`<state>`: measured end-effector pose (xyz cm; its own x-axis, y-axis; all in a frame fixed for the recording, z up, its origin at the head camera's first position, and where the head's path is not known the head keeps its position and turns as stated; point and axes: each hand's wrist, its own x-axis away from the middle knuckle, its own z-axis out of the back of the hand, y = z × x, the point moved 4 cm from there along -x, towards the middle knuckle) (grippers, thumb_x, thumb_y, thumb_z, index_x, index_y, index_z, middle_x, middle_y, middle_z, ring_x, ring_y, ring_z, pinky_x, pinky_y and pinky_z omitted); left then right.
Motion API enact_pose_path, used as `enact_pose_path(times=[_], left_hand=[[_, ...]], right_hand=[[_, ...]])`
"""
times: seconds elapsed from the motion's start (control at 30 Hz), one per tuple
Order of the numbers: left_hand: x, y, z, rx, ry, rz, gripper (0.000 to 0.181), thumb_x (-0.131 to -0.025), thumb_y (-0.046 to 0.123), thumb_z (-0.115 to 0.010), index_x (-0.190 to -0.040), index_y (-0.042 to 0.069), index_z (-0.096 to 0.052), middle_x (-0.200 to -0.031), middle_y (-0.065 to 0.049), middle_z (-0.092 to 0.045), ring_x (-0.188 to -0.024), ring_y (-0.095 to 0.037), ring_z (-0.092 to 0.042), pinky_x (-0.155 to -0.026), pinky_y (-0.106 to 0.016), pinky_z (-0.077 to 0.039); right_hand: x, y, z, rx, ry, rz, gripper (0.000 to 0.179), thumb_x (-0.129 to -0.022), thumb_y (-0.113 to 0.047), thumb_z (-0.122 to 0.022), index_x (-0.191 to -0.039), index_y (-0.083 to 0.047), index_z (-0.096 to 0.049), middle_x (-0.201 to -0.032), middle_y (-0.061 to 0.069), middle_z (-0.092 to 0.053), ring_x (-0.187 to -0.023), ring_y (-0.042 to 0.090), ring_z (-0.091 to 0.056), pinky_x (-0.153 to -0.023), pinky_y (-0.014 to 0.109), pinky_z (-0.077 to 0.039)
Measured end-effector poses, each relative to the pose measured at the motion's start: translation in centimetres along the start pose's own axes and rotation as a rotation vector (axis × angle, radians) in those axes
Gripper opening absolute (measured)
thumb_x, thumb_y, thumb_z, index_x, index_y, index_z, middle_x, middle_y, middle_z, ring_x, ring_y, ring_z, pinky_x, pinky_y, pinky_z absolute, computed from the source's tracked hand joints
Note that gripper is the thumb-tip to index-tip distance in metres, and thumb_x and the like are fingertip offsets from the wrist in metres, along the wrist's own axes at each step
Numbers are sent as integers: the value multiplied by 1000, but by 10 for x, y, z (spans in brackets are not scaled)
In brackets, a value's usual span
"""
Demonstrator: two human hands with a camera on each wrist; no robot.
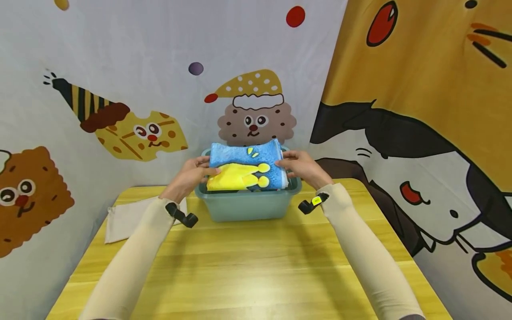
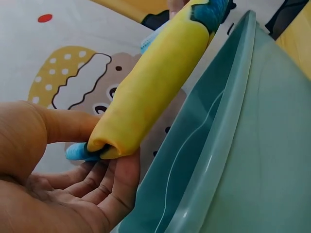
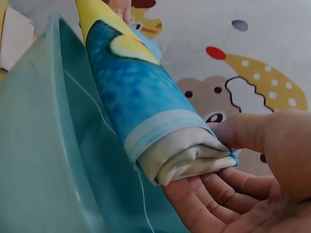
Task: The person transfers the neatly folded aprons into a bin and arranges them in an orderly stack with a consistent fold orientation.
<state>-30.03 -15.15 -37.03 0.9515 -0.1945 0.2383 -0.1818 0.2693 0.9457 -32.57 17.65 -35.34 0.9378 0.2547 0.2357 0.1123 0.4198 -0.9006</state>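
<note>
A folded blue and yellow towel (image 1: 244,171) is held over the pale teal plastic basin (image 1: 248,206). My left hand (image 1: 190,175) grips its left end, with the thumb on the near side and the fingers beneath and behind. My right hand (image 1: 302,168) holds the other end between thumb and fingers. In the right wrist view, the end of the towel (image 3: 141,92) shows a white hem and pale inner layers. The left wrist view shows the yellow part of the towel (image 2: 155,82) rolled over at its end. The towel hides most of the basin's inside.
A flat whitish cloth-like piece (image 1: 124,220) lies on the wooden table (image 1: 240,275), left of the basin and partly behind my left arm. A printed cartoon curtain (image 1: 140,66) hangs close behind the table and along its right side.
</note>
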Motion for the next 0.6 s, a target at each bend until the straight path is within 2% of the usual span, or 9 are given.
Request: enact_pose_path(times=[0.17,0.27,0.43,0.6], left_hand=[[-13,2,2,-48,6,15,85,-98,27,-71,-164,9,-21,-173,-6,-17,-156,-31,-28,-120,-53,-38],[-21,3,2,-70,1,30,83,-99,25,-70,-164,7,-21,-172,-9,-18,-156,-31,-28,-120,-53,-39],[-34,5,4,-103,-12,41,83,-100,22,-68,-164,5,-19,-171,-16,-21,-156,-33,-27,-117,-54,-41],[-43,8,5,-134,-31,50,85,-100,22,-68,-164,3,-16,-172,-14,-16,-157,-34,-24,-116,-53,-43]], right_hand=[[-15,2,4,12,-18,-25,68,-100,-34,-67,-157,-9,-40,-142,13,-54,-122,29,-56,-107,47,-53],[-22,3,4,28,-47,-37,67,-102,-33,-65,-158,-9,-38,-140,14,-53,-117,28,-55,-108,47,-52],[-33,1,6,35,-67,-62,66,-103,-31,-64,-157,-5,-37,-144,16,-51,-125,31,-53,-112,49,-49],[-41,0,7,52,-67,-79,65,-103,-29,-64,-157,-5,-38,-148,16,-50,-132,32,-53,-112,49,-49]])
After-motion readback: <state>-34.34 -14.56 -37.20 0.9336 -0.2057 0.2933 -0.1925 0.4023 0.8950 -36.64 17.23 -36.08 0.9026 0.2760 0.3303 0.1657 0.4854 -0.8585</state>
